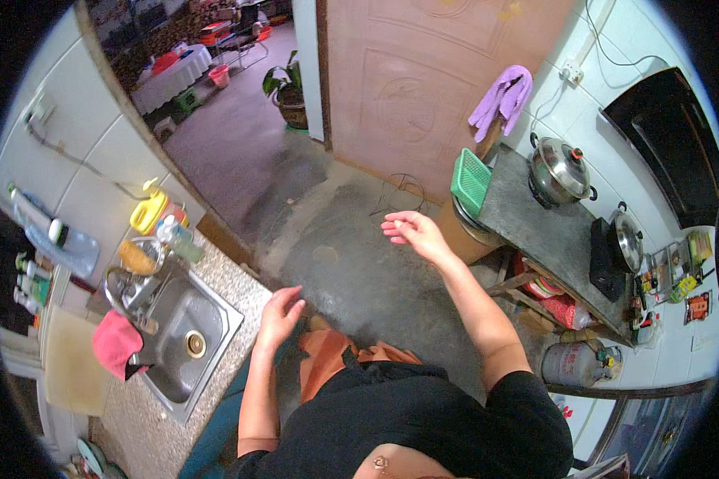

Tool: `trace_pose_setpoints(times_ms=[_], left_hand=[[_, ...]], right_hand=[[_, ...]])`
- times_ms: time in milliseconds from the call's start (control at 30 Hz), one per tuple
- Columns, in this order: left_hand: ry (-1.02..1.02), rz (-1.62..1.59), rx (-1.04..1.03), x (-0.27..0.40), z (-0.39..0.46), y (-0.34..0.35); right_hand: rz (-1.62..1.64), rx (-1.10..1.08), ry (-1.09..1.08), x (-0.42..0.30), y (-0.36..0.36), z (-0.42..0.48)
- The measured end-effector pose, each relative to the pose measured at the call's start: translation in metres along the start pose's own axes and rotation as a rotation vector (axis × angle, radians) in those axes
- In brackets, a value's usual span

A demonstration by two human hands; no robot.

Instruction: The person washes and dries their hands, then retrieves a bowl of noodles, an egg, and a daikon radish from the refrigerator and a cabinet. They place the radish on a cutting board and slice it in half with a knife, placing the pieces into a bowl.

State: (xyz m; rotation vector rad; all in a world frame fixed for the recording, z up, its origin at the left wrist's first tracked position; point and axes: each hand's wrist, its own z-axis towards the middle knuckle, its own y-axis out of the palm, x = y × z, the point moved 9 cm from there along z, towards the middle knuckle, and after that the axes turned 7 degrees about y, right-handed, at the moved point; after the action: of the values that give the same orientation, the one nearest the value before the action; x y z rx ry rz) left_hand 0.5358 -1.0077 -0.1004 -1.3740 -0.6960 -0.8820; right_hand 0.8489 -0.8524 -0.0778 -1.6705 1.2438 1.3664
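My left hand (280, 317) hangs in the air by the front edge of the speckled countertop (248, 299), with its fingers apart and nothing in them. Left of it is a stainless steel sink (177, 341), and a pink cloth (117, 344) drapes over the sink's far rim near the tap. My right hand (412, 232) reaches forward above the concrete floor, fingers loosely bent and holding nothing. Nearest to it are a brown bin-like container (461, 236) and a green plastic basket (471, 179) at the end of the dark worktop (515, 206).
A lidded steel pot (560, 170) and a lidded pan (626, 239) stand along the right wall. Below is a gas cylinder (578, 364). A purple towel (503, 99) hangs by the pinkish door (407, 90). Through the doorway stands a potted plant (290, 99). Bottles (180, 236) crowd the sink's corner.
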Motion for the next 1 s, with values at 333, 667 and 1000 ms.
trace_pose_setpoints(times_ms=[333,667,1000], left_hand=[[0.082,0.053,-0.246,-0.015,0.224,0.076],[0.135,-0.091,-0.319,0.029,0.435,0.116],[0.041,-0.183,-0.219,0.081,0.518,0.225]], right_hand=[[0.081,0.31,-0.089,-0.134,-0.204,0.143],[0.077,0.71,-0.192,-0.198,-0.419,0.258],[-0.456,1.222,-0.21,-0.21,-0.731,0.28]])
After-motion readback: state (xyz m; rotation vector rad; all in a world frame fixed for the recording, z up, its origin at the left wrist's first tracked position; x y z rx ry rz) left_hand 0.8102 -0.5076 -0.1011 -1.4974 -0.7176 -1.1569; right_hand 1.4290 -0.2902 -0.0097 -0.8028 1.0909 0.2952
